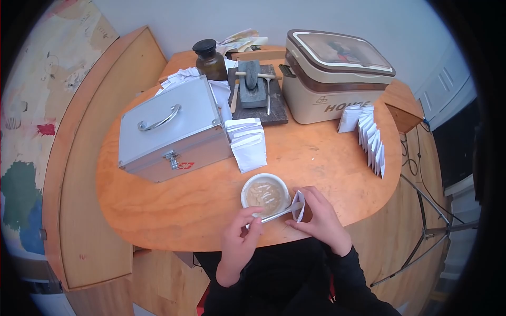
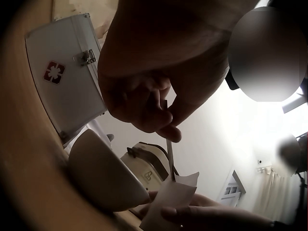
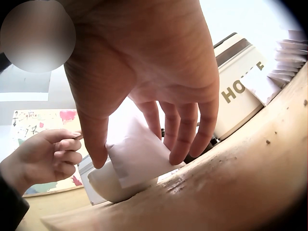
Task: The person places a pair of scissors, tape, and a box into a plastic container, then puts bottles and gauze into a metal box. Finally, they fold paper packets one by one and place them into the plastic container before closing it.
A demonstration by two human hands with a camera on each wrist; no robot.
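Note:
A white bowl [image 1: 244, 196] of beige paste stands near the table's front edge. My left hand [image 1: 240, 243] pinches a slim metal spatula [image 1: 278, 214], which crosses the bowl's front rim. Its far end is in the mouth of a small white paper packet [image 1: 299, 206]. My right hand [image 1: 322, 222] holds that packet between thumb and fingers, just right of the bowl. In the left wrist view the spatula [image 2: 170, 161] points down into the packet [image 2: 166, 204]. In the right wrist view the packet [image 3: 139, 151] lies between thumb and fingers, partly covering the bowl [image 3: 108, 183].
Left stands a silver case [image 1: 168, 124]; beside it lies a stack of white packets [image 1: 247, 145]. Behind are a brown jar [image 1: 212, 63] and a dark board [image 1: 276, 113] with a stone block. A beige box [image 1: 316, 102] stands back right, near a row of packets [image 1: 371, 139].

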